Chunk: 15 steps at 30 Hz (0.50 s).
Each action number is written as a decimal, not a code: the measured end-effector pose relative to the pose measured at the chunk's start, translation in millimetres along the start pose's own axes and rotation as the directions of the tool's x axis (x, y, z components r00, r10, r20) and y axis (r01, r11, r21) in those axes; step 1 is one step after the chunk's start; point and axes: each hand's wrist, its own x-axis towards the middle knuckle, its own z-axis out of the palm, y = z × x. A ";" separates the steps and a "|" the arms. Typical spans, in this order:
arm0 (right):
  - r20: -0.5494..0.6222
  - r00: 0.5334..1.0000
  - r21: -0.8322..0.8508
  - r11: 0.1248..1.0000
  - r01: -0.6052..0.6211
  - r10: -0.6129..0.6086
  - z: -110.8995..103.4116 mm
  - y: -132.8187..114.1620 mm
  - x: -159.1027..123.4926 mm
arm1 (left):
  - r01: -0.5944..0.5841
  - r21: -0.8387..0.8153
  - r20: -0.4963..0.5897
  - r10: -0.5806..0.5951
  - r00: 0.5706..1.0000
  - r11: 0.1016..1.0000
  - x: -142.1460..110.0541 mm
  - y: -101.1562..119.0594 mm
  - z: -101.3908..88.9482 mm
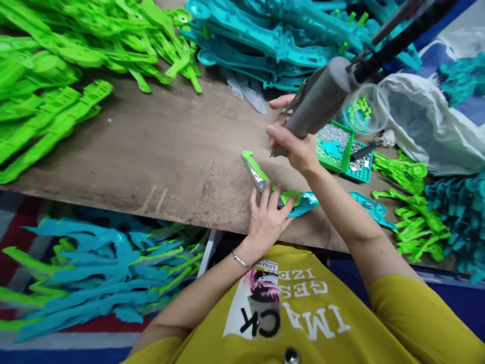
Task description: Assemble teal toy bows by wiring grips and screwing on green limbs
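My right hand (293,144) is wrapped round a grey cylindrical electric screwdriver (322,98), which hangs from a dark cord or rod at upper right. Its lower end points down above the bench, apart from the pieces below. My left hand (267,215) presses down on a green and teal plastic part (254,169) near the bench's front edge, fingers curved over it. A grey strip with light lettering runs along its green arm. Its teal end (306,203) reaches right, beneath my right forearm. Another teal piece (373,208) lies beyond that forearm.
Green plastic parts (87,50) are heaped at the back left, teal ones (273,43) at the back centre. A green tray (346,151) of small metal pieces stands right of my right hand, beside a clear tub (373,103). Mixed parts (113,268) lie below the bench edge.
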 end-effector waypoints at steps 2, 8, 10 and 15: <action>-0.033 0.999 0.003 1.000 -0.014 0.014 -24.0 -8.3 -19.8 | -0.011 -0.019 0.022 0.011 1.000 1.000 5.7 3.2 -2.2; -0.084 0.996 -0.032 0.999 -0.036 0.034 -65.3 7.4 -58.8 | -0.120 -0.007 0.118 0.120 0.986 0.993 31.3 8.0 4.1; -0.104 0.994 -0.148 0.988 -0.052 0.036 -72.0 13.6 -66.5 | -0.141 0.046 0.124 0.134 0.983 0.989 33.5 2.1 4.9; -0.127 0.991 -0.523 0.852 -0.030 -0.044 -86.6 5.0 -113.6 | -0.191 0.179 0.073 0.181 0.981 0.965 16.0 -38.5 -15.3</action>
